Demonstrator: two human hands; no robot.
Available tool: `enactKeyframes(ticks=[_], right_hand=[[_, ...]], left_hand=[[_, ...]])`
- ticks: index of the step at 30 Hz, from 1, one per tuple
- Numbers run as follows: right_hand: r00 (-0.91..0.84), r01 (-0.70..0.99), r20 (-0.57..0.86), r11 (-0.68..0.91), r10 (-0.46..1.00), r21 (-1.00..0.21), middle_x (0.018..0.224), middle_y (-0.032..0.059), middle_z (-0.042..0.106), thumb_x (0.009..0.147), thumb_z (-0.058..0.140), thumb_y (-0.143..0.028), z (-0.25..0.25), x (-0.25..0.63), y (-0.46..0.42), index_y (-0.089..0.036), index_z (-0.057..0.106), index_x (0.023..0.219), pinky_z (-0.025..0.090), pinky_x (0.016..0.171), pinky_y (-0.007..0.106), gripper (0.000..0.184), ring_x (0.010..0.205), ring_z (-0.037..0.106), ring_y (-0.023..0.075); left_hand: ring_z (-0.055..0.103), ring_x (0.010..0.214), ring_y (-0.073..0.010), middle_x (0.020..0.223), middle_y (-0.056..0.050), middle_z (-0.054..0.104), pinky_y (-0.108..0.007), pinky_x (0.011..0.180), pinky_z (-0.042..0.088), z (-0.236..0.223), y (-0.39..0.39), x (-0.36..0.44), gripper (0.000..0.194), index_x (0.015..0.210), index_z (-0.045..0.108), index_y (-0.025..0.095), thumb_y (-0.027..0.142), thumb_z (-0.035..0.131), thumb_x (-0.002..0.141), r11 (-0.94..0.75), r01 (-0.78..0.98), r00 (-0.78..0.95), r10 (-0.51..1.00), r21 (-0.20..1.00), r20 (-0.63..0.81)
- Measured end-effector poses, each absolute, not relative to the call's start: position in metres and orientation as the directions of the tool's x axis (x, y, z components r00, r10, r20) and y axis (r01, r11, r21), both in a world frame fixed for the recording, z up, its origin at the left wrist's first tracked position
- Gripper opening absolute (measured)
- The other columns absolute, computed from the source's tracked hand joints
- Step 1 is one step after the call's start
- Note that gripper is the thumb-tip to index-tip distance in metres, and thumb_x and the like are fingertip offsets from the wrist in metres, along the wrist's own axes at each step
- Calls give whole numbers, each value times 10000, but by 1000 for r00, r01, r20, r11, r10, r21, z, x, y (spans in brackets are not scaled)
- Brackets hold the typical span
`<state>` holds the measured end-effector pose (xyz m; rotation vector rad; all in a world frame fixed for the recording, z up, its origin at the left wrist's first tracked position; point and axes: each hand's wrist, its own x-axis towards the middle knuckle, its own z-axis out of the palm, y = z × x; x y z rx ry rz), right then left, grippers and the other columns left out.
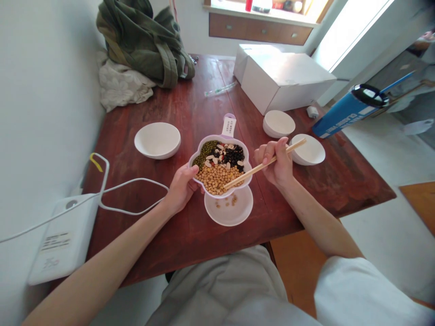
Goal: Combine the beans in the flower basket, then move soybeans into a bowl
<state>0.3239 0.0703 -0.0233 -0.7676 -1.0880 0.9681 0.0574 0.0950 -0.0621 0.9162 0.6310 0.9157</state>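
Observation:
A lobed white bowl full of mixed beans is held tilted above a white plate. It holds green, black, white and yellow beans. My left hand grips its near-left rim. My right hand is closed on a pair of wooden chopsticks, whose tips reach into the yellow beans. A few yellow beans lie on the plate below.
Three empty white bowls stand on the red wooden table: one left, two right. A white box, a green bag, a blue canister and a white device with cable lie around.

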Motion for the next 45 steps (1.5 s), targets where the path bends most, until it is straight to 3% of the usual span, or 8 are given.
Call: enactKeyframes(ticks=[7,12,20,26,33,39,45], right_hand=[[164,-163,416,440,895,-883,410,6,476,968,682,-819,-26,324,68,-233,624,481,308,425,297,764,387,391,119],[77,-164,436,443,897,-882,412,15,503,1004,670,-773,-29,324,67,-226,629,484,322,423,289,756,380,413,120],[95,-208,381,393,920,-896,410,4,471,993,669,-791,-26,323,68,-230,603,478,329,421,292,765,381,406,121],[128,-147,417,433,900,-889,444,15,518,954,694,-822,-29,327,68,-232,625,498,324,407,288,749,403,422,126],[61,-163,390,394,919,-904,425,16,506,968,682,-813,-29,323,69,-234,656,495,325,398,283,748,391,427,128],[36,-169,353,353,935,-920,448,20,530,879,685,-914,-27,322,67,-235,661,502,300,379,278,777,394,415,122],[29,-138,376,376,926,-916,436,17,526,934,697,-844,-32,327,67,-233,636,493,356,411,284,755,395,443,126]], left_hand=[[645,583,-133,977,-82,827,-238,494,553,-61,95,58,498,1168,795,149,562,828,891,304,-379,480,872,874,-95],[643,584,-132,1035,-88,834,-245,494,544,-61,94,58,538,1227,791,157,574,824,890,301,-367,480,872,880,-98],[651,600,-144,1046,-95,834,-262,507,543,-65,95,57,547,1259,782,160,583,801,912,297,-365,482,871,883,-94],[642,599,-145,965,-76,818,-253,508,531,-65,95,57,546,1283,756,159,568,797,923,288,-373,497,865,882,-72],[718,684,-212,1014,-96,836,-311,576,595,-64,95,58,614,1389,739,171,570,786,925,287,-369,481,873,884,-82],[698,642,-186,930,-73,817,-294,570,590,-64,95,57,530,1296,759,174,550,791,923,295,-381,479,873,876,-86],[733,714,-225,984,-91,829,-325,613,609,-65,95,58,566,1317,757,172,572,794,918,291,-380,470,878,878,-88]])
